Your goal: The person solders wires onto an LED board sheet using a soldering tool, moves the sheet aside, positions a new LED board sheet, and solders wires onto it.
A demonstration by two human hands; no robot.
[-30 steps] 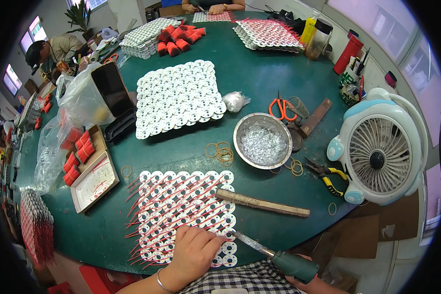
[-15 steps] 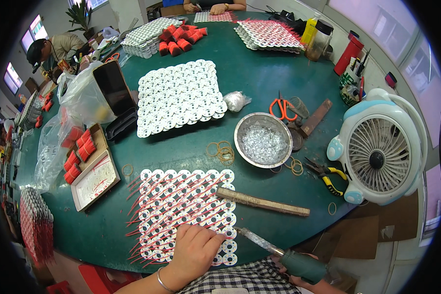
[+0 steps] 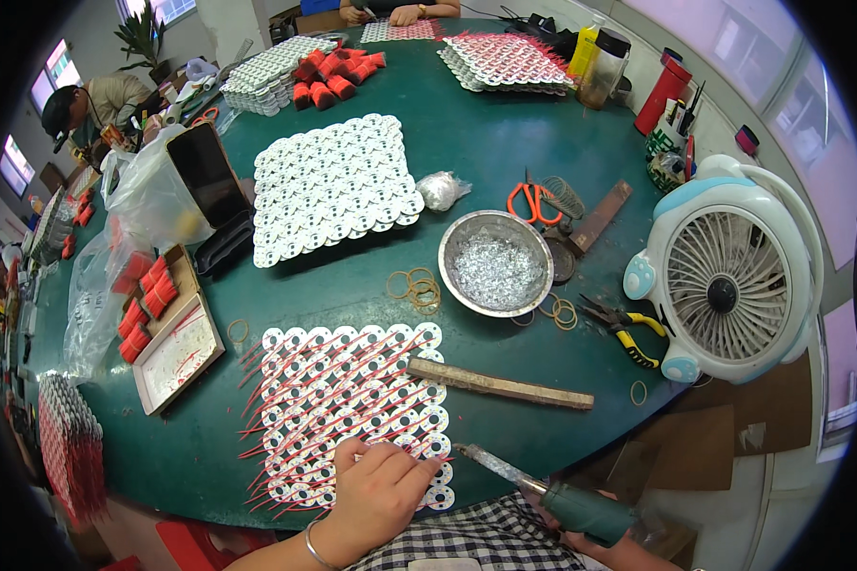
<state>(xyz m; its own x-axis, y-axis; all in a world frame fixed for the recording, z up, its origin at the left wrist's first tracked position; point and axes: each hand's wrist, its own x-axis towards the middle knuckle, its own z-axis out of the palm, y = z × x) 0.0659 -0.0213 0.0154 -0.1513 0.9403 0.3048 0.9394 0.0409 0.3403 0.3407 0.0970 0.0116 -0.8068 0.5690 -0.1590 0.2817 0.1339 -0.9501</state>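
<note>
A panel of joined round white boards (image 3: pixel 348 363) lies on the green table, with thin red wires slanting across its rows. My left hand (image 3: pixel 376 500) rests on its lower right part, wearing a silver bangle. The thumb and fingers are closed together at the right edge, pinching what looks like a red wire (image 3: pixel 448 461). My right hand (image 3: pixel 628 552), mostly hidden behind the handle, grips a soldering iron (image 3: pixel 586 514) with a green handle. Its tip points at the panel's right edge, just apart from my left fingertips. A wooden strip (image 3: pixel 500 384) lies across the panel's right edge.
A metal bowl (image 3: pixel 448 276) of silvery bits stands beyond, near orange scissors (image 3: pixel 533 200), pliers (image 3: pixel 628 328) and a fan (image 3: pixel 724 285). A stack of white panels (image 3: pixel 333 190) lies farther back. Red wire bundles sit in a tray (image 3: pixel 176 366) at left. A person works across the table.
The whole view has shifted, so the table's things sit slightly farther left. The iron's tip stands a little farther from the panel's edge. My left hand stays at the lower right boards.
</note>
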